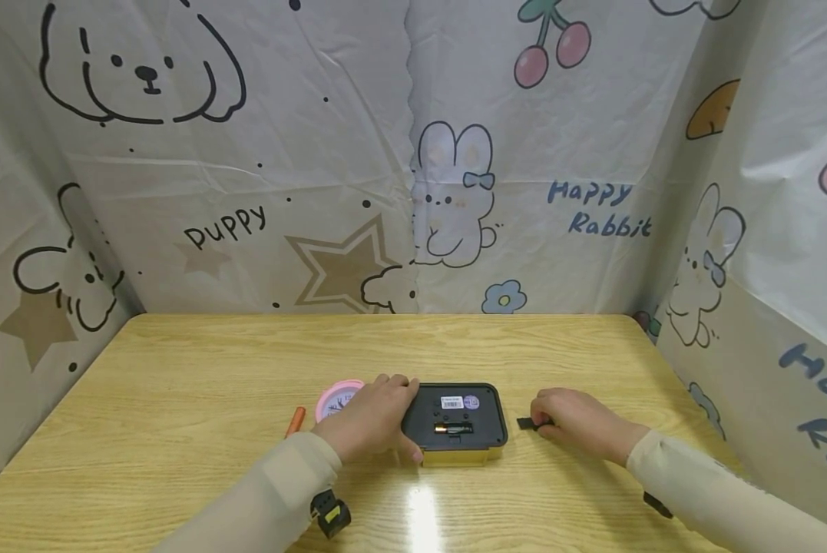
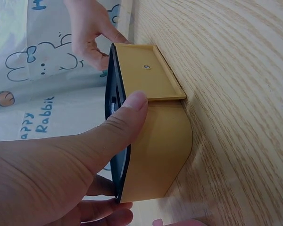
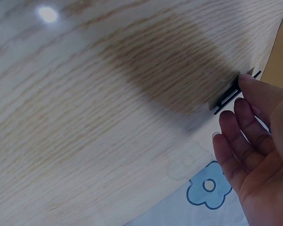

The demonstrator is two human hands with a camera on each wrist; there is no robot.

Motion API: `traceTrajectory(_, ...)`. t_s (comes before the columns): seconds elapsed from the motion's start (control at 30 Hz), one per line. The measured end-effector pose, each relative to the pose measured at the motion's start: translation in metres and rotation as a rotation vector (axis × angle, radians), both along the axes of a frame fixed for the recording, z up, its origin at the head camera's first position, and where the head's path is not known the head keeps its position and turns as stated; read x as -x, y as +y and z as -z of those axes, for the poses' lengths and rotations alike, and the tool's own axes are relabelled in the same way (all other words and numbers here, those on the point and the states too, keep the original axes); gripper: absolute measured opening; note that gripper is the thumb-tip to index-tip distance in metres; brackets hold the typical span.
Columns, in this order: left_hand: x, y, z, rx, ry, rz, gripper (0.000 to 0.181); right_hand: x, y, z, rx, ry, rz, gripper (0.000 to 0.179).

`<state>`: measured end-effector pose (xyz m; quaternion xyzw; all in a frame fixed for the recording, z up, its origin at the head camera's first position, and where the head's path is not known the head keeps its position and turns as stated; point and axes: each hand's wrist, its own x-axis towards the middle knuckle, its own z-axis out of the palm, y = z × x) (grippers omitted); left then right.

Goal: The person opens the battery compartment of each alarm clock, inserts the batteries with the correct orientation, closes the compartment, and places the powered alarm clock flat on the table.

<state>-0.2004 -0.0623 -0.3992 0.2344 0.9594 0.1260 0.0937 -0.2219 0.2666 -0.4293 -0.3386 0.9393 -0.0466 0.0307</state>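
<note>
A yellow box-shaped device with a black back (image 1: 485,415) lies on the table with its back facing up. In its open battery compartment sits one battery (image 1: 452,428). My left hand (image 1: 375,418) grips the device's left end; in the left wrist view the thumb presses the yellow side (image 2: 155,141) and the fingers reach round the far edge. To the right of the device, my right hand (image 1: 579,421) pinches a small black battery cover (image 1: 526,423) between thumb and fingers. In the right wrist view the cover (image 3: 228,98) is held just at the tabletop.
A pink-rimmed round clock (image 1: 326,401) lies left of the device, partly behind my left hand. Beside it is an orange stick-like object (image 1: 296,421), partly hidden by the sleeve. A printed cloth (image 1: 344,153) stands round the wooden table (image 1: 199,369).
</note>
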Motion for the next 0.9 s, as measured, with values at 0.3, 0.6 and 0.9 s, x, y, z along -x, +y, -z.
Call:
traceTrajectory(0.3,-0.001,-0.0006,0.0003,-0.005,0.001,0.002,0.113,0.001,-0.0003,0.0007,0.013,-0.013,0.007,0.018)
traceTrajectory(0.6,-0.0011,-0.0002,-0.0001,-0.007,0.008,0.01,0.113,0.0009,0.0001,0.0029,0.015,0.021,-0.021,0.019)
traceTrajectory(0.9,-0.0017,-0.0002,-0.0008,-0.007,0.001,0.004,0.113,0.0017,0.0003,0.0037,0.03,0.002,-0.01,0.021)
